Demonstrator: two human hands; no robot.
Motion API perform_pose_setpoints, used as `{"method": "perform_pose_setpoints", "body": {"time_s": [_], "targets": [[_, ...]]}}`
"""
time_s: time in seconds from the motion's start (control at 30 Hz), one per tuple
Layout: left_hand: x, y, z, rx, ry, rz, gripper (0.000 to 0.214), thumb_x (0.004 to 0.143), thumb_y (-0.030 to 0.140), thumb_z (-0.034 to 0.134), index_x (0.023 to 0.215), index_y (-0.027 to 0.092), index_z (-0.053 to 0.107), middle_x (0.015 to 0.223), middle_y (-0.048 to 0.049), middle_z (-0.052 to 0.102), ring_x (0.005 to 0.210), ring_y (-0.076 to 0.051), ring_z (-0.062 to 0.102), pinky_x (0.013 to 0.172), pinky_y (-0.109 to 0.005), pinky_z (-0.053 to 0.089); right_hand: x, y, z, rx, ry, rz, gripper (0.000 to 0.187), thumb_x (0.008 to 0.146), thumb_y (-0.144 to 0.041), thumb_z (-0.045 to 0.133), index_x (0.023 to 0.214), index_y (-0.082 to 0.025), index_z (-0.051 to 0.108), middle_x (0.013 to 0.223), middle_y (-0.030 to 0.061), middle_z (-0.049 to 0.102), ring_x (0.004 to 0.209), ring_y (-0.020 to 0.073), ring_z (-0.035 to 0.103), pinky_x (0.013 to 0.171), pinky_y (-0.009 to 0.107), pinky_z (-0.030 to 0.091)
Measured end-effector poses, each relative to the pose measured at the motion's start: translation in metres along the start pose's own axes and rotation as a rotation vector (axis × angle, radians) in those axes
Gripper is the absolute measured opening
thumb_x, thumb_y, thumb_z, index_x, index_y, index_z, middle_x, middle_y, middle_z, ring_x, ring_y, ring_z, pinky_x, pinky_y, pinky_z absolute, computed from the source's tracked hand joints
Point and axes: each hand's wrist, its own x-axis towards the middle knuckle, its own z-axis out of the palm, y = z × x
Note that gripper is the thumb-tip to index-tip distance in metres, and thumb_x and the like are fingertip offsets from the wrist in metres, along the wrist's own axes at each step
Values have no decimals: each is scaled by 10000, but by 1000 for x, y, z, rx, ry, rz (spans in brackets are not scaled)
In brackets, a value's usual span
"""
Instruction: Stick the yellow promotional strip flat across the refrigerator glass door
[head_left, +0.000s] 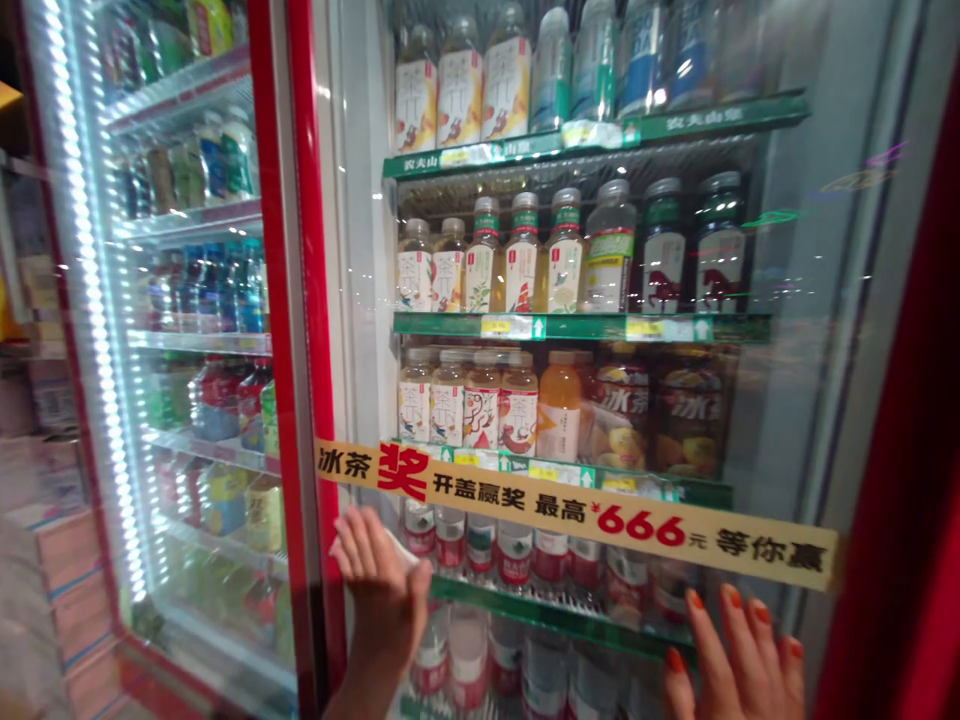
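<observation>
My left hand is up at the left side of the glass door, just below the yellow promotional strip. A thin white cloth or tissue shows between its fingers and thumb, mostly hidden under the palm. My right hand, with orange-painted nails, is at the lower right, fingers apart and nothing visible in it. Its fingertips are at the glass below the strip's right end; whether they touch cannot be made out. Behind the glass, bottled drinks stand in rows on green-edged shelves.
A red door frame runs upright on the left, and a blurred red edge on the right. Beyond the left frame stands another lit drinks fridge. Stacked pinkish boxes sit on the floor at far left.
</observation>
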Motion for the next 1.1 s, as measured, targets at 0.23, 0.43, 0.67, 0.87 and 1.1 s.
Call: {"method": "perform_pose_setpoints", "body": {"time_s": [0.23,0.43,0.67,0.87,1.1], "targets": [[-36,79,0,-5,-63,415,1113,959,874,304,1738,94,153,1832,-193,110,1720,-380,50,1398,-609,16,-6,0,-1,18,-17,82,755,976,-255,598,1698,-255,377,1758,57,363,1640,330,338,1378,585,235],[-28,59,-1,-75,-10,185,915,1078,642,302,1735,51,62,1835,-214,42,1721,-351,-15,1399,-570,-6,6,1,-3,-15,-4,-5,758,978,-193,586,1700,-182,357,1775,95,323,1663,268,284,1393,481,199],[36,97,-14,-62,-42,181,1010,1032,773,287,1743,89,69,1827,-218,110,1722,-371,20,1389,-645,36,9,0,-3,-15,-2,-6,751,978,-195,602,1692,-163,374,1773,101,331,1660,275,290,1397,458,191],[-70,72,-2,65,-23,638,1099,932,858,462,1723,119,266,1817,-154,180,1715,-382,109,1409,-588,27,13,-2,-5,-22,-1,-10,771,970,-173,619,1696,-156,360,1773,109,326,1662,271,285,1396,464,196],[28,25,0,-43,80,-63,924,1066,457,452,1732,96,-77,1805,-303,-25,1708,-426,-10,1341,-751,133,6,3,-4,-67,-7,-33,805,939,-181,634,1695,-141,362,1752,133,343,1652,286,301,1388,488,220]]}}
